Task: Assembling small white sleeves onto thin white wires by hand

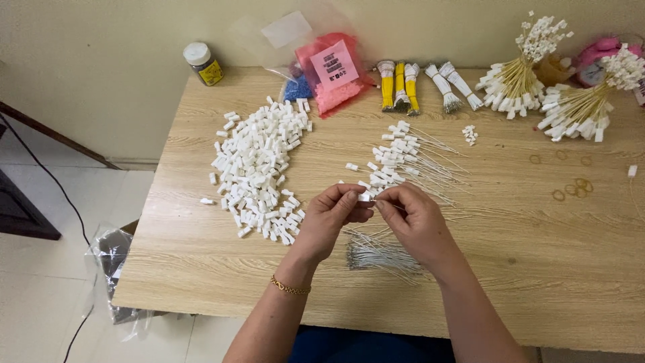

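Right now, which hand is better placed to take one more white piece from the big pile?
Probably the left hand. The big pile of white pieces lies just beside it, on its side of the table. The right hand is farther away, beside the finished wired pieces.

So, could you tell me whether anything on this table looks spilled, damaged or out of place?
Nothing looks spilled or damaged. The only strays are one white cap alone near the table's right edge and a few loose rubber bands beside it. Both hands, left and right, pinch a small white piece.
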